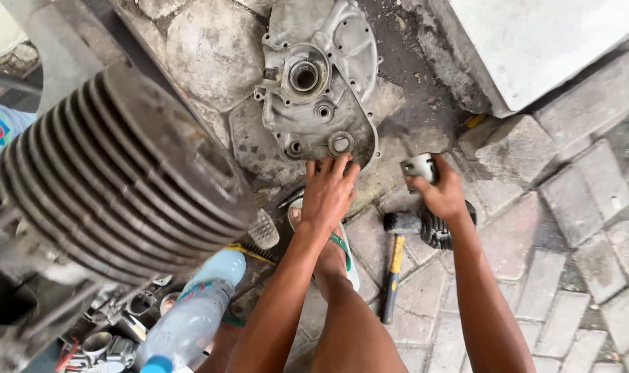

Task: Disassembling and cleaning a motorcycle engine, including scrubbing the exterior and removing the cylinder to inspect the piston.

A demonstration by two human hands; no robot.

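Right, your left hand (328,193) has its fingertips spread open on the lower edge of the grey engine casing (318,83) lying flat on the paving, while your right hand (440,192) is clamped round a small metal part (419,166). The hammer (396,255) lies untouched between them; that finned cylinder (121,173) sits well apart.

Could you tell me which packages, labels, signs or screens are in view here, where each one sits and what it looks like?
Plastic bottle: bottom left, lying below the finned cylinder; clear, slim, blue cap, thin colourful label band near its shoulder.
Printed wrapper or bag: far left edge, partly cut off; light blue with red and white print.
No signs or screens are in view.
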